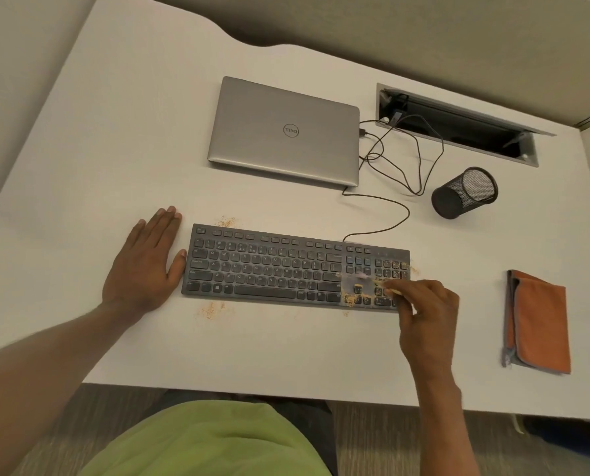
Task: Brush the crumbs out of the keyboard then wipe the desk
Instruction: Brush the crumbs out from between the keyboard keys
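Grip first: pinches a thin, light-coloured brush [386, 286] between thumb and curled fingertips of the right hand [425, 314]; too blurred to tell where the bristles end. Hovers low over the number-pad end of the black keyboard [269, 269], with tan crumbs [355, 299] directly under the grip and just beyond it, a few also off the keyboard's edge beside it.

Stretches away from the grip sideways, long axis running toward the left hand [142, 266]. Lies flat there on the white desk [115, 149] with straight fingers, holds nothing, thumb against the keyboard's far end, seemingly to steady it.

Looks mostly clean along the letter keys between the two hands. Shows two small crumb patches on the desk near that far end, one behind the keyboard and one in front.

Judging from this: brushing step in hand, wiping not yet begun. Probably calls for short strokes outward, away from the left hand, off the short edge nearest the grip.

Waits on the grip's outer side, apart from the keyboard: folded orange cloth [537, 321], much nearer to the right hand.
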Demonstrator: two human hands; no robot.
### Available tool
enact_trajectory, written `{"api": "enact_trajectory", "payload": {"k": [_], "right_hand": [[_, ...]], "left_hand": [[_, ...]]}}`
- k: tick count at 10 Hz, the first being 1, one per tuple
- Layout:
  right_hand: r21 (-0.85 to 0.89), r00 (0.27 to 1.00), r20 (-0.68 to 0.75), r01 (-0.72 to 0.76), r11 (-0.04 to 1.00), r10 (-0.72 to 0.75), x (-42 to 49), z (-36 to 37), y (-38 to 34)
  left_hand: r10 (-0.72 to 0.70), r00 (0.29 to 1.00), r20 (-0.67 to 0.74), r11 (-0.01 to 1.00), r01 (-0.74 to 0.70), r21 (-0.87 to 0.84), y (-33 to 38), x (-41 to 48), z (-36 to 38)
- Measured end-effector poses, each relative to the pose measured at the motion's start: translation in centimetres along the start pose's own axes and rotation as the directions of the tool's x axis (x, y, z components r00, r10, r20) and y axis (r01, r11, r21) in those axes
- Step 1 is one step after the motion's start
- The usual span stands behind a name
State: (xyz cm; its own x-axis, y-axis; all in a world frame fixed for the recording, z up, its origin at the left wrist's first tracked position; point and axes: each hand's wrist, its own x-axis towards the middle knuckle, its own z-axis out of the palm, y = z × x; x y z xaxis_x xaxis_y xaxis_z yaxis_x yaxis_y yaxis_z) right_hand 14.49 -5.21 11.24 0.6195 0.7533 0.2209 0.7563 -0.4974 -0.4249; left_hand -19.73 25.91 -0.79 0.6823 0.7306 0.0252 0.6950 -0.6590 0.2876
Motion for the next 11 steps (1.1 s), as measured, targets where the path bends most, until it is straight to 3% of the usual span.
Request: {"api": "enact_trajectory", "payload": {"k": [1, 3, 4, 6, 7, 8, 9, 10, 11], "right_hand": [[0.071, 0.995, -0.083, -0.041, 0.997, 0.047, -0.3, -0.6, -0.7], [0.427, 0.963, -0.052, -0.218, 0.878, 0.264, -0.5, 2.5, -5.5], [0.458, 0.94, -0.032, -0.288, 0.841, 0.34, -0.5, 4.0, -5.6], [0.273, 0.915, -0.175, -0.311, 0.91, 0.364, -0.8, 3.6, -4.3], [0.353, 0.907, -0.205, -0.282, 0.892, 0.368, -0.7, 3.1, -5.4], [0.434, 0.936, -0.127, -0.245, 0.867, 0.328, -0.6, 3.6, -6.3], [0.324, 0.958, -0.101, -0.222, 0.92, 0.267, -0.8, 4.1, -5.8], [0.209, 0.935, -0.17, -0.275, 0.938, 0.312, -0.9, 3.5, -4.8], [0.246, 0.919, -0.214, -0.277, 0.929, 0.331, -1.3, 2.8, -4.6]], "left_hand": [[0.002, 1.0, 0.004, 1.0, -0.002, 0.001, -0.1, 0.0, 0.1], [0.006, 1.0, 0.006, 1.0, -0.006, 0.01, 0.0, 0.0, 0.1], [0.005, 1.0, 0.006, 1.0, -0.005, 0.011, 0.0, 0.0, 0.0], [0.003, 1.0, 0.007, 1.0, -0.003, 0.007, -0.1, 0.0, 0.1], [0.004, 1.0, 0.008, 1.0, -0.004, 0.01, -0.1, 0.0, 0.1], [0.001, 1.0, 0.008, 1.0, -0.001, 0.007, -0.1, 0.0, 0.1], [0.005, 1.0, 0.0, 1.0, -0.005, 0.0, 0.0, 0.0, 0.1], [0.004, 1.0, -0.004, 1.0, -0.004, 0.0, 0.0, 0.0, 0.1], [0.007, 1.0, -0.005, 1.0, -0.007, -0.001, -0.1, 0.0, 0.1]]}}
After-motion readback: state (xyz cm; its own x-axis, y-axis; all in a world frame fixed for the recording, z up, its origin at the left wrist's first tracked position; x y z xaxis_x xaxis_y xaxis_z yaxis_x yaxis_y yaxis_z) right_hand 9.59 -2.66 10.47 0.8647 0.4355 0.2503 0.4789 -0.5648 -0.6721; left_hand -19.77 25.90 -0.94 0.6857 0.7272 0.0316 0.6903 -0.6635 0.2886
